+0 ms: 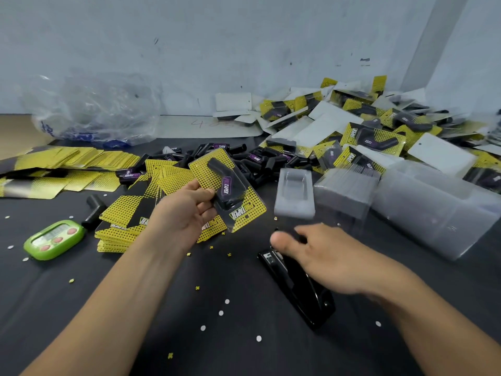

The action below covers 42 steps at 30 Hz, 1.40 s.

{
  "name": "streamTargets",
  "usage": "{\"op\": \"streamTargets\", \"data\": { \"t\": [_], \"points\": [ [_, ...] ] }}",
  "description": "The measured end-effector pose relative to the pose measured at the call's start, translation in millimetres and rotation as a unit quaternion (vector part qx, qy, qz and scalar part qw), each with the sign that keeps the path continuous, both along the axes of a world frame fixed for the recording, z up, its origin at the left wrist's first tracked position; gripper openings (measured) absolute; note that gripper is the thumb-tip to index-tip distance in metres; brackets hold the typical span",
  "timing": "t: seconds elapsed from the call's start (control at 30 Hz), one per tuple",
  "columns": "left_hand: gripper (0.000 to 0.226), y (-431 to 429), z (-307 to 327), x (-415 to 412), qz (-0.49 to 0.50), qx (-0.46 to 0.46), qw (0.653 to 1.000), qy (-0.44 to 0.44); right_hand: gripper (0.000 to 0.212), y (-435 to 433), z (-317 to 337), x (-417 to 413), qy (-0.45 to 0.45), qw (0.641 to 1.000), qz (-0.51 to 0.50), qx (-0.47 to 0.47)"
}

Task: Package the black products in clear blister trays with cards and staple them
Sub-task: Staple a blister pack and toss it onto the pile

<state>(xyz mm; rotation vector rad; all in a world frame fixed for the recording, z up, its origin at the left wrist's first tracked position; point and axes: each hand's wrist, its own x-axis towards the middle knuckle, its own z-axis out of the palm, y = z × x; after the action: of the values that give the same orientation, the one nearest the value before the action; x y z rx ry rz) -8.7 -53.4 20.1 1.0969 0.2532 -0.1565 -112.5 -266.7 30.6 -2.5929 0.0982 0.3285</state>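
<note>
Left hand [187, 215] pinches filled blister pack [227, 191]; right hand [325, 256], blurred, apparently slack-fingered over black stapler [311, 305]. Stapling step: next, grip stapler, bite pack's edge.

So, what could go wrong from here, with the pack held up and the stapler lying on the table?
1. The left hand grips the pack along one side only; if it is not yet stapled, card and blister could slip apart.
2. The right hand is blurred over the stapler, fingers open: a rushed grab might fumble it or nudge the empty tray just beyond.
</note>
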Motion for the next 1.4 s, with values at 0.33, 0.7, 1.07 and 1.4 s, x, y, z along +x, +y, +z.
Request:
{"op": "streamTargets", "data": {
  "t": [0.33, 0.7, 1.07, 1.4],
  "points": [
    [0.065, -2, 5, -6, -0.022, -0.05, 0.998, -0.036, 0.082, 27, -3, -28, 0.063, 0.992, 0.108, 0.008],
    [0.064, 3, 2, -5, -0.056, -0.037, 0.996, -0.052, 0.067, 12, -9, -12, -0.071, 0.961, -0.064, 0.259],
    [0.05, 1, 9, -13, -0.093, -0.145, 0.982, -0.077, 0.065, 16, -19, -8, -0.01, 0.947, -0.036, 0.318],
    [0.061, -1, 8, -15, -0.082, -0.074, 0.991, -0.073, 0.075, 13, -21, -7, -0.017, 0.937, -0.008, 0.349]
  ]
}}
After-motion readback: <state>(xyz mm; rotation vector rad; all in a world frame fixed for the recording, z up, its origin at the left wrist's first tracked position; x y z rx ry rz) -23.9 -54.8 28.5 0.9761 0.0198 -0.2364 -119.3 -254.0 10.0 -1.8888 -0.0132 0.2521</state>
